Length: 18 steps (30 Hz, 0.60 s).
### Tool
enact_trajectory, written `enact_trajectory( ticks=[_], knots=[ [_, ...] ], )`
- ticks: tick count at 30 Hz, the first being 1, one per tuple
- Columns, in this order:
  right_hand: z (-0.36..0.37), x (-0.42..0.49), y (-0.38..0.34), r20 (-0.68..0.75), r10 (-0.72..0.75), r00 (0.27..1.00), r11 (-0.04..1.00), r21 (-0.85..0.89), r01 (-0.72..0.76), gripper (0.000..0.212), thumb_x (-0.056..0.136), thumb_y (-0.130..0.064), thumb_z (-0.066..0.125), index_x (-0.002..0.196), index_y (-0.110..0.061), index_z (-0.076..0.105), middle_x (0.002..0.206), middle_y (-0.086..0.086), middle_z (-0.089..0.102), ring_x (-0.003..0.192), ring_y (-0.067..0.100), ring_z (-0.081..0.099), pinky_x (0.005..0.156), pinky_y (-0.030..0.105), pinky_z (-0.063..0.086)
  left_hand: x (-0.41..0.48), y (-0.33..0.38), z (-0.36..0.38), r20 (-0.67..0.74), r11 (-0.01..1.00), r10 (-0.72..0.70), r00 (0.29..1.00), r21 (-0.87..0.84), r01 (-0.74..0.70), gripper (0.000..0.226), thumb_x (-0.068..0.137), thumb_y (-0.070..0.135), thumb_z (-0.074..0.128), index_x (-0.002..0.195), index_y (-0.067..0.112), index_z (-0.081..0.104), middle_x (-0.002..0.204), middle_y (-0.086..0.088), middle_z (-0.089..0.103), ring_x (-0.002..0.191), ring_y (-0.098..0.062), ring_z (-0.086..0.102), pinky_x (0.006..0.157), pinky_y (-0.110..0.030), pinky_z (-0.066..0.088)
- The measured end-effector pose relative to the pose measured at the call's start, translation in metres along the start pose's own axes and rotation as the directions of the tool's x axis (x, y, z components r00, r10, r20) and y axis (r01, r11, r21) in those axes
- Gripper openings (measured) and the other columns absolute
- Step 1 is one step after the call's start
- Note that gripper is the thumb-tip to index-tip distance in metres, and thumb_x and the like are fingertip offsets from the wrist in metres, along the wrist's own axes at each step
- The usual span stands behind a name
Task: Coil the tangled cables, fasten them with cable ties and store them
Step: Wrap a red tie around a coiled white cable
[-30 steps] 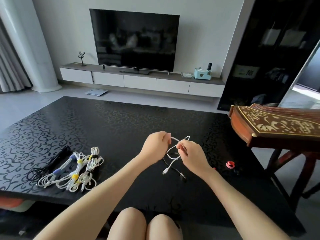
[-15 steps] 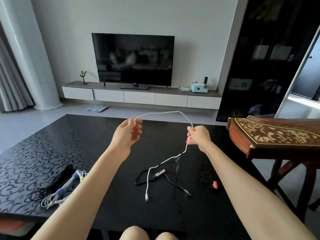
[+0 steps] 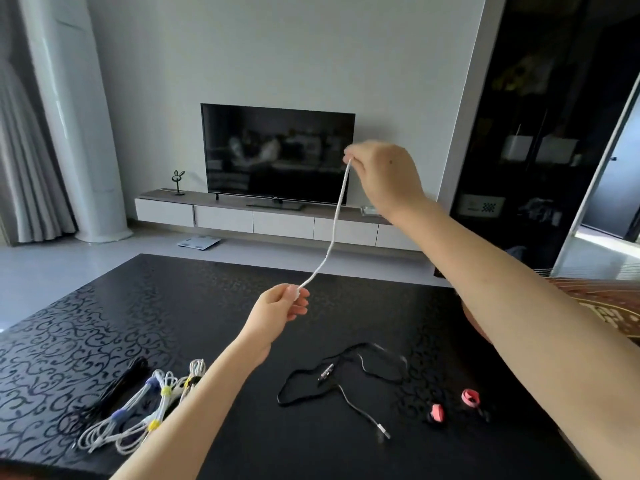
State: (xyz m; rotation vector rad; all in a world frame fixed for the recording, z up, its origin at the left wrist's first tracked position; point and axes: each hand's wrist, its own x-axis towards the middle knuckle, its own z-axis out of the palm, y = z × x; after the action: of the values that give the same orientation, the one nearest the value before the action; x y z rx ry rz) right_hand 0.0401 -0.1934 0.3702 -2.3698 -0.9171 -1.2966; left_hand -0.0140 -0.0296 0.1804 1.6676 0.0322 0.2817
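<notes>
Head view: both arms reach out over a black patterned table (image 3: 180, 306)
White cable (image 3: 334, 230): stretched straight in the air between the hands, clear of the table
Right hand (image 3: 384, 174): raised high, fingertips pinching the cable's upper end
Left hand (image 3: 280, 306): lower and nearer, thumb and forefinger pinching its lower end
Change: half a second ago the cable arched slack, its tail trailing by the black one; now it is pulled free
Black cable (image 3: 343, 379): lies loose on the table below the hands
Tied bundles (image 3: 145, 410): coiled, at the table's left
Pink ties (image 3: 436, 412): two, right of the black cable
Meaning: untangling looks done; coiling likely comes next
</notes>
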Motion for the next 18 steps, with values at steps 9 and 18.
enact_trajectory(
  ticks=[9, 18],
  knots=[
    [-0.011, 0.001, 0.003, 0.134, 0.188, 0.973, 0.963, -0.222, -0.156, 0.029, 0.098, -0.025, 0.048, 0.095, -0.005, 0.069, 0.087, 0.014, 0.068, 0.077, 0.031, 0.054, 0.067, 0.032, 0.04, -0.022, 0.032, -0.005, 0.302, 0.873, -0.07, 0.951, -0.443, 0.205, 0.071, 0.098, 0.054, 0.011, 0.107, 0.006, 0.063, 0.108, -0.014, 0.07, 0.1, -0.03, 0.068, 0.088, -0.041, 0.05],
    [-0.017, -0.027, -0.005, 0.249, 0.269, 0.93, 0.934, 0.168, -0.315, 0.023, 0.094, -0.028, 0.057, 0.097, -0.013, 0.074, 0.09, 0.007, 0.073, 0.087, 0.026, 0.064, 0.071, 0.031, 0.046, -0.037, 0.074, -0.022, 0.263, 0.834, 0.07, 0.962, -0.545, 0.088, 0.036, 0.086, 0.037, 0.053, 0.1, 0.005, 0.063, 0.07, -0.008, 0.062, 0.054, -0.017, 0.057, 0.038, -0.019, 0.036]
  ],
)
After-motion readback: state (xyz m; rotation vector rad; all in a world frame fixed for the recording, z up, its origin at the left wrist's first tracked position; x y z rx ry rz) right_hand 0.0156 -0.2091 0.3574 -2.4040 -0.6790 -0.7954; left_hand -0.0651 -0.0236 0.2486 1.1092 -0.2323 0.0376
